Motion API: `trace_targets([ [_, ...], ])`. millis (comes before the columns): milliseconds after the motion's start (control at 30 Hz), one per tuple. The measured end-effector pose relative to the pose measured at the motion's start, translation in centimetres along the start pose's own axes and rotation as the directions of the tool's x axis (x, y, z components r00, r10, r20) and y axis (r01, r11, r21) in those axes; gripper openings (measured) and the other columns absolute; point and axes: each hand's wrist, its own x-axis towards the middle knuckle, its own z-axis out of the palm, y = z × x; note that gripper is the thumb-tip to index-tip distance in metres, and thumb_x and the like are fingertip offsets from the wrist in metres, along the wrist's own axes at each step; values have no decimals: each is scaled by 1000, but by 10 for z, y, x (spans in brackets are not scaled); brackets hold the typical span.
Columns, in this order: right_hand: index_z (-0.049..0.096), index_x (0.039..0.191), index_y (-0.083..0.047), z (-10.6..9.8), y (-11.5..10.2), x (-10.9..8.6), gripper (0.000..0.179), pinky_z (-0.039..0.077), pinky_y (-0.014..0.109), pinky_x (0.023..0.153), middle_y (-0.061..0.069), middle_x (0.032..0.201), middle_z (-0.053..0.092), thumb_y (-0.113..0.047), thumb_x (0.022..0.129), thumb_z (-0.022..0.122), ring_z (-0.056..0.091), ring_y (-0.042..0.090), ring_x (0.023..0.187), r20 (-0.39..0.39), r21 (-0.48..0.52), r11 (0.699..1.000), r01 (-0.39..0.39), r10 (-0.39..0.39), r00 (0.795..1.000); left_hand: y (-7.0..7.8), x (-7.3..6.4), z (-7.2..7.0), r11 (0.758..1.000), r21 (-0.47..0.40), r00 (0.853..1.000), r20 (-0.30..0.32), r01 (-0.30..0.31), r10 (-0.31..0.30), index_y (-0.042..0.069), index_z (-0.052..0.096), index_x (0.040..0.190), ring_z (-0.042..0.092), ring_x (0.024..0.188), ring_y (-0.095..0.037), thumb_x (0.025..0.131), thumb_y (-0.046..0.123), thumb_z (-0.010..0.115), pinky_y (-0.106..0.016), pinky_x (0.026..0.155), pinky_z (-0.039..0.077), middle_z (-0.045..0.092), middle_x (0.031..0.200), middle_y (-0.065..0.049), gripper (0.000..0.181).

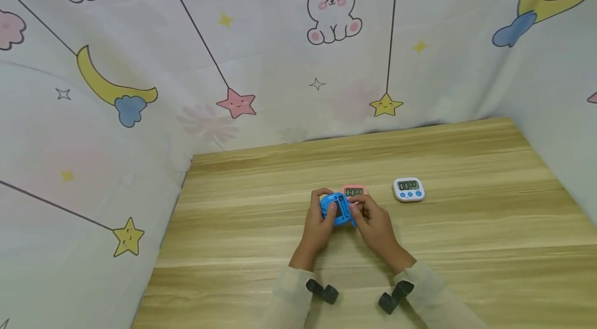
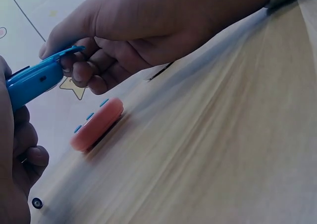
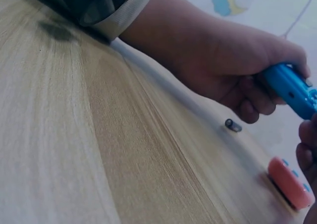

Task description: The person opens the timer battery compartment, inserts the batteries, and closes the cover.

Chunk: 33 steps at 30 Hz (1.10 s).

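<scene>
A blue digital timer [image 1: 342, 211] is held off the tabletop between both hands, its back turned up. My left hand [image 1: 318, 226] grips its left side, thumb lying across the back. At the right edge, the thumb and curled fingers of my right hand [image 1: 377, 221] pinch the timer beside a thin blue flap [image 2: 75, 49] that sticks out. Behind the hands lies a pink timer [image 1: 356, 188], partly covered by them in the head view. A small cylindrical battery [image 3: 233, 126] lies on the table near the left hand; the head view does not show it.
To the right, a white timer [image 1: 409, 189] with blue buttons lies face up on the wooden table [image 1: 466, 225]. A printed cloth [image 1: 280, 59] hangs along the table's back and sides. Black wrist devices [image 1: 395, 298] sit at both sleeves.
</scene>
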Motion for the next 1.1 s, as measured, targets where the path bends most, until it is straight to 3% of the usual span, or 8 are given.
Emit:
trace_targets([
  [233,64,112,-8,-2,-6,0,16,47,20,58,-1,81,64,-6,98,57,58,9,67,-2,72,996,-44,45,999,-3,0,-1,1000,-27,999,-54,0,-2,4,40,126,52,83,-16,101,10,46,-32,74,46,59,98,-12,27],
  [467,66,105,-8,-1,-10,0,11,51,22,70,1,90,67,-9,94,64,63,14,79,-3,86,991,-105,105,994,-5,3,-5,994,-102,981,-191,24,-43,2,39,127,55,95,-22,101,6,42,-36,82,46,54,115,-18,26],
  [700,68,102,-11,2,-5,-2,11,53,25,69,-6,89,68,-13,91,70,64,10,80,156,54,987,-154,144,977,-4,4,-8,992,-123,960,-276,20,-54,0,38,125,54,92,-24,101,2,40,-38,81,45,52,111,-21,25],
  [900,68,111,-11,4,-4,-3,22,54,27,72,-7,93,68,-16,90,72,65,10,84,236,51,986,-161,144,961,-4,5,-11,988,-155,958,-286,-6,-39,-4,38,126,56,89,-21,101,2,41,-34,76,48,54,108,-21,26],
  [1100,67,108,-14,6,-2,-4,19,54,26,73,-10,94,67,-18,90,71,65,7,84,316,-4,987,-159,152,937,-7,5,-12,969,-240,952,-306,-54,-22,-8,37,126,57,90,-18,100,0,43,-28,75,49,53,108,-18,29],
])
